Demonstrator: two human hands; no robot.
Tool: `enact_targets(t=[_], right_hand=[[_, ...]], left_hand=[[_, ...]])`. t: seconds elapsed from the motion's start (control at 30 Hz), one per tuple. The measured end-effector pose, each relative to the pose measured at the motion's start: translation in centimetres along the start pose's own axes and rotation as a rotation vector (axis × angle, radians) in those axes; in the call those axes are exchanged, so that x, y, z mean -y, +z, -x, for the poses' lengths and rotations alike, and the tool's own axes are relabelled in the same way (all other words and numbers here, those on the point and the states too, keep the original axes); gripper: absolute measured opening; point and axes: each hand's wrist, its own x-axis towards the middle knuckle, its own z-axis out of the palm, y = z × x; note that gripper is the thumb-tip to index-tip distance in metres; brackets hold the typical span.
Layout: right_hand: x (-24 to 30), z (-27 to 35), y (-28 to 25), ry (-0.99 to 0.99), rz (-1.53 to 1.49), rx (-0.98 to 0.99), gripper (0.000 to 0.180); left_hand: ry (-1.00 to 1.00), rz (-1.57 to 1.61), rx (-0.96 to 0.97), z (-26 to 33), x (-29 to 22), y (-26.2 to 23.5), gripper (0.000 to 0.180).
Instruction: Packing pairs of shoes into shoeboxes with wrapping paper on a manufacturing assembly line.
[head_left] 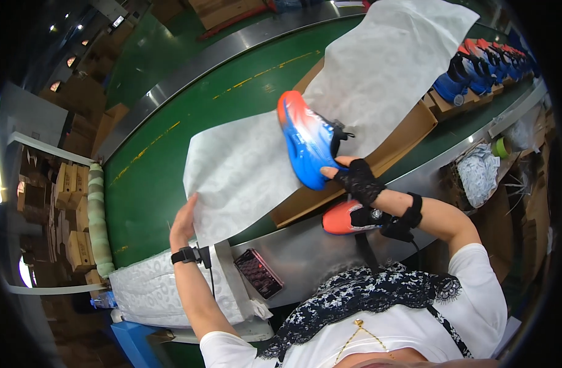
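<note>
Over the green belt, the shoe lies aslant on the white paper, its orange toe toward the far side and its blue heel toward the person. The right hand, in a black lace glove with bare fingertips, pinches the heel between thumb and fingers. The left hand is at the near left edge of the paper, fingers close together; I cannot tell whether they pinch the sheet or only touch it. The paper spreads across an open box and past its left end. A second shoe rests on the metal rim, partly behind the right wrist. A phone lies on the rim, beside a paper stack. More shoes stand in a row at the far right.
</note>
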Motion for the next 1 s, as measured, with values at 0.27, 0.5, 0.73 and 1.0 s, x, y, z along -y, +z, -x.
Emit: enact_targets(t=[0.27, 0.5, 0.73, 1.0], right_hand=[[-3.1, -1.1, 4.4, 0.203, -0.034, 0.067, 0.038], [-0.6, -0.3, 2.5, 0.313, -0.174, -0.002, 0.039], [-0.6, -1.1, 7.0, 0.24, -0.257, 0.151, 0.041], [-11.6, -7.3, 13.8, -0.02, 0.296, 0.449, 0.044]], left_hand=[[0.19, 0.127, 0.09, 3.4, -4.5, 0.9, 0.038], [0.138, -0.197, -0.061, 4.2, -2.4, -2.5, 0.039], [0.243, -0.789, -0.165, 5.7, -5.8, -0.9, 0.044], [0.144, 0.115, 0.558, 5.6, -6.3, 14.6, 0.05]])
